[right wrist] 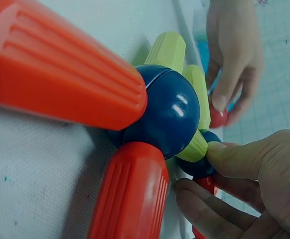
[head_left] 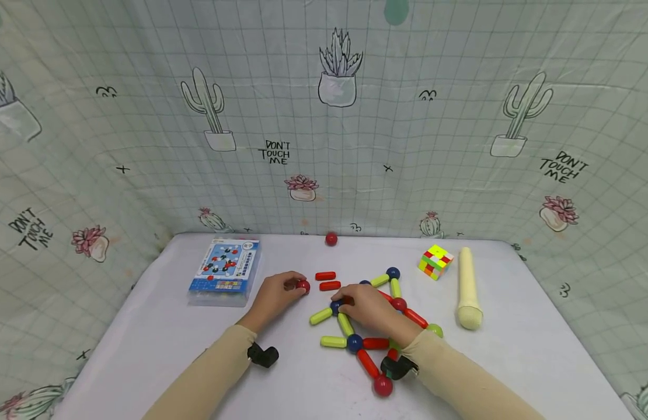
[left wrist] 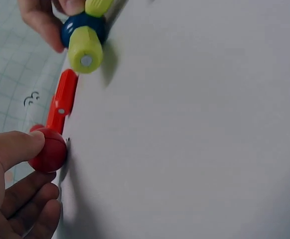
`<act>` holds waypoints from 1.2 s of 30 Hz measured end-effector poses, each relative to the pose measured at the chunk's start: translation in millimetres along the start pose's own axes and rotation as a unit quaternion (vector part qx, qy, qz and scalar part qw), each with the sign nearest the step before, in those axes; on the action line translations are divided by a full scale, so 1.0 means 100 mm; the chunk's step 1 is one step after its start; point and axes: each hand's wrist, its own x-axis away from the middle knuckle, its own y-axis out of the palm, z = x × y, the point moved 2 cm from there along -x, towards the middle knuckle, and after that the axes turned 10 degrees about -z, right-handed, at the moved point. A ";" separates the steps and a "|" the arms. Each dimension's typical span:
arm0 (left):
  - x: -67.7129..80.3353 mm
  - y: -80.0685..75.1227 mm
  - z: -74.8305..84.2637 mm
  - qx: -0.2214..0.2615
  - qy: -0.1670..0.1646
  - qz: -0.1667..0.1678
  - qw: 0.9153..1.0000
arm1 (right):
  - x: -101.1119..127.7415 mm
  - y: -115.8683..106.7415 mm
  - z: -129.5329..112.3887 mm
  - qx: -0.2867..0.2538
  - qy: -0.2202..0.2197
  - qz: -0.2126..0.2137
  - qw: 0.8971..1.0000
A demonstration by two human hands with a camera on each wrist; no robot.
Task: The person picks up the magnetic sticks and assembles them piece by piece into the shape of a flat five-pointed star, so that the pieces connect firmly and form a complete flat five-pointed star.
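My left hand (head_left: 275,293) pinches a red ball (left wrist: 49,152) between thumb and fingers, left of two loose red rods (head_left: 330,286). My right hand (head_left: 370,304) grips a dark blue ball (head_left: 335,307) at the far end of a joined structure of magnetic balls and rods. Two yellow-green rods, one of them this short rod (head_left: 320,317), stick out from that ball. Nearer the front, another blue ball (right wrist: 172,109) joins yellow-green and red rods. One red rod (head_left: 367,363) leads to a red ball (head_left: 383,385). My right hand and forearm hide part of the structure.
A boxed set (head_left: 224,271) with a blue printed cover lies at the left. Another red ball (head_left: 331,238) sits at the back edge. To the right are a puzzle cube (head_left: 435,262) and a pale yellow microphone-shaped object (head_left: 467,289). Patterned cloth (head_left: 355,175) hangs behind the white table.
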 end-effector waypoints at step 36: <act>0.62 0.07 -0.03 0.010 0.046 -0.122 0.991 | 0.14 0.01 -0.05 -0.002 -0.025 0.011 1.000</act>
